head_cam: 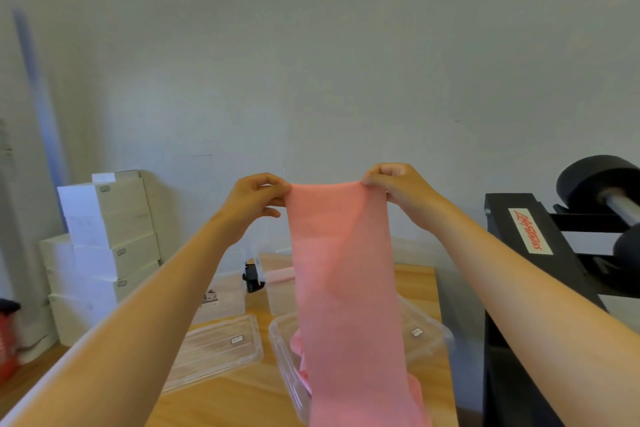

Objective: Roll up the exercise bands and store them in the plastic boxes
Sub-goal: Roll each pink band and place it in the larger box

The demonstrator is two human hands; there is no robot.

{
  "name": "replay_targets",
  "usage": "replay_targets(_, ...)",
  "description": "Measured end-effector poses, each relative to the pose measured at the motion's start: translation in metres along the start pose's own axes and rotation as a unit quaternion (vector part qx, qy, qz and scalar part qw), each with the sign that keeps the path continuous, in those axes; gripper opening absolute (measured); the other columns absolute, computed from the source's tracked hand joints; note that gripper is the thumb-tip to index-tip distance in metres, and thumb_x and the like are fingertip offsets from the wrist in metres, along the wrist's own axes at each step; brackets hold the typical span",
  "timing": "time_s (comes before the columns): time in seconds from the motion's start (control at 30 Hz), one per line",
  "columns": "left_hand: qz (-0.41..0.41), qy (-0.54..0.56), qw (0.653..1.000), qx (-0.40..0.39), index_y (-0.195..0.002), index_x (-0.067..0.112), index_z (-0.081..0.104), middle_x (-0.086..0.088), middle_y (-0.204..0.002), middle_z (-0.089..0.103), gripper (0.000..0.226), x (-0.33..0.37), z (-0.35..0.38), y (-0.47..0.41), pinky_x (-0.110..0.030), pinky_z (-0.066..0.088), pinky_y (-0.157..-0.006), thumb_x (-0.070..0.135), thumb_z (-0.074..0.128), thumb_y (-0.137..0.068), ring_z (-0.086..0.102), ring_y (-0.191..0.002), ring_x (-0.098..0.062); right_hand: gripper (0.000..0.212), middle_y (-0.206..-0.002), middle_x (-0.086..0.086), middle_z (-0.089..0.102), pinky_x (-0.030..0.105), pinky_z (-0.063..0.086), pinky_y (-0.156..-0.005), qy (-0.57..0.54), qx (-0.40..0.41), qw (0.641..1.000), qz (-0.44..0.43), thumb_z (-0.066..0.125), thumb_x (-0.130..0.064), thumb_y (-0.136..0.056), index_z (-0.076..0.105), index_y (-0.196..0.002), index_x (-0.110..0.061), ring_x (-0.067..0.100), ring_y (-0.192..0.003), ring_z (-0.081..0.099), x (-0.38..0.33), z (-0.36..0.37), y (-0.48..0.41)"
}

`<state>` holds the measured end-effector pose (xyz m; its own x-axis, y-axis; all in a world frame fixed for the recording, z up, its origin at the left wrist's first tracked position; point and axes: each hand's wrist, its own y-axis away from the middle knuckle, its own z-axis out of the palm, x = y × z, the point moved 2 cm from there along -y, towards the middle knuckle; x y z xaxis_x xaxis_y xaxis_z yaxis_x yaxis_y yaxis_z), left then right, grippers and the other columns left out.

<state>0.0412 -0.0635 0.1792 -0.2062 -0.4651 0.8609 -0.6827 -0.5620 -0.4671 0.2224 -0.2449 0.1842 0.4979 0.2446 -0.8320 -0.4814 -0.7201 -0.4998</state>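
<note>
**Pink band held up by its top corners**

Our left fingertips (277,200) and thumb pinch the top left corner of the pink exercise band (343,270), and the curled fingers (388,170) of our right hand (393,184) nip the top right corner. The left hand (256,196) sits level with the right, so the top edge is spread flat between them.

The band hangs straight down in front of us. Its lower end runs off the bottom of the view, so we cannot see where it stops. Part of it bunches inside the open clear box (285,354) on the wooden table (242,399), and the sheet hides most of that box.

A clear lid (214,347) lies just left of it. Two more clear boxes (225,293) stand behind, blurred; the right one shows something pink we cannot make out. White cartons (107,236) are stacked far left, and a black rack (526,236) is cut off at right.
</note>
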Motion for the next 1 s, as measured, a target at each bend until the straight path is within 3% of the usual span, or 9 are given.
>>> replay_targets(0.1, 0.034, -0.015, 0.999, 0.028, -0.079, 0.013, 0.065, 0.001, -0.075, 0.068, 0.014, 0.018, -0.001, -0.002, -0.025, 0.054, -0.068, 0.009, 0.064, -0.092, 0.067, -0.074, -0.015, 0.015, -0.072, -0.004, 0.063, 0.020, 0.044, -0.067, 0.061, 0.051, 0.996, -0.029, 0.065, -0.011, -0.086, 0.066, -0.072, -0.016, 0.007, -0.068, 0.057, -0.013, -0.003, -0.004)
replay_targets(0.23, 0.050, 0.097, 0.994, 0.013, -0.084, 0.014, 0.061, -0.001, -0.078, 0.062, 0.012, 0.054, -0.003, -0.004, -0.024, 0.054, -0.070, 0.010, 0.059, -0.094, 0.062, -0.069, -0.015, 0.009, -0.079, -0.003, 0.064, 0.023, 0.049, -0.072, -0.022, 0.037, 0.998, -0.035, 0.064, -0.010, -0.087, 0.067, -0.079, -0.013, 0.009, -0.076, 0.060, -0.041, -0.012, -0.007)
replay_targets(0.37, 0.094, 0.120, 0.988, -0.016, -0.085, 0.017, 0.059, 0.004, -0.076, 0.063, 0.013, 0.104, -0.003, -0.008, -0.024, 0.053, -0.068, 0.013, 0.056, -0.096, 0.061, -0.069, -0.012, 0.016, -0.073, -0.002, 0.059, 0.025, 0.047, -0.072, -0.084, 0.050, 0.992, -0.078, 0.061, -0.007, -0.086, 0.064, -0.073, -0.015, 0.012, -0.071, 0.055, -0.082, -0.020, -0.011)
replay_targets(0.5, 0.127, 0.186, 0.974, -0.007, -0.084, 0.019, 0.057, 0.006, -0.072, 0.059, 0.014, 0.142, -0.004, -0.016, -0.019, 0.048, -0.061, 0.016, 0.054, -0.098, 0.058, -0.065, -0.008, 0.020, -0.064, -0.007, 0.058, 0.019, 0.045, -0.062, -0.155, 0.063, 0.977, -0.130, 0.061, -0.007, -0.087, 0.062, -0.069, -0.017, 0.007, -0.061, 0.054, -0.120, -0.027, -0.016)
replay_targets(0.57, 0.116, 0.141, 0.983, -0.002, -0.084, 0.019, 0.056, 0.007, -0.067, 0.058, 0.014, 0.142, -0.004, -0.020, -0.018, 0.045, -0.057, 0.017, 0.055, -0.098, 0.055, -0.060, -0.007, 0.019, -0.061, -0.008, 0.055, 0.017, 0.041, -0.053, -0.147, 0.060, 0.979, -0.126, 0.061, -0.008, -0.088, 0.061, -0.071, -0.017, 0.004, -0.054, 0.050, -0.122, -0.026, -0.021)
replay_targets(0.67, 0.076, 0.032, 0.996, 0.017, -0.084, 0.018, 0.058, 0.002, -0.073, 0.057, 0.013, 0.119, -0.006, -0.024, -0.020, 0.050, -0.064, 0.014, 0.058, -0.096, 0.055, -0.065, -0.011, 0.014, -0.066, -0.003, 0.055, 0.020, 0.044, -0.057, -0.039, 0.065, 0.995, -0.068, 0.061, -0.009, -0.087, 0.062, -0.074, -0.015, 0.005, -0.057, 0.052, -0.097, -0.024, -0.026)
replay_targets(0.77, 0.051, 0.013, 0.998, 0.015, -0.083, 0.015, 0.061, 0.000, -0.076, 0.059, 0.012, 0.097, -0.011, -0.026, -0.022, 0.054, -0.069, 0.011, 0.059, -0.095, 0.058, -0.069, -0.014, 0.013, -0.070, -0.002, 0.055, 0.022, 0.047, -0.063, -0.037, 0.052, 0.998, -0.028, 0.061, -0.010, -0.085, 0.062, -0.073, -0.016, 0.012, -0.065, 0.053, -0.073, -0.018, -0.027)
replay_targets(0.9, 0.028, -0.014, 0.999, -0.004, -0.085, 0.014, 0.062, -0.001, -0.079, 0.063, 0.011, 0.085, -0.013, -0.027, -0.026, 0.055, -0.075, 0.011, 0.059, -0.095, 0.061, -0.073, -0.016, 0.016, -0.067, -0.002, 0.046, 0.021, 0.042, -0.057, -0.050, 0.004, 0.999, -0.001, 0.057, -0.010, -0.084, 0.055, -0.070, -0.017, 0.013, -0.061, 0.045, -0.065, -0.008, -0.029)
replay_targets(1.0, 0.017, 0.017, 1.000, -0.019, -0.086, 0.014, 0.062, 0.001, -0.078, 0.064, 0.011, 0.084, -0.015, -0.029, -0.024, 0.055, -0.073, 0.014, 0.058, -0.096, 0.063, -0.071, -0.013, 0.021, -0.064, -0.004, 0.039, 0.021, 0.039, -0.053, -0.053, 0.015, 0.998, 0.006, 0.056, -0.011, -0.084, 0.047, -0.067, -0.020, 0.011, -0.056, 0.040, -0.063, -0.009, -0.032)
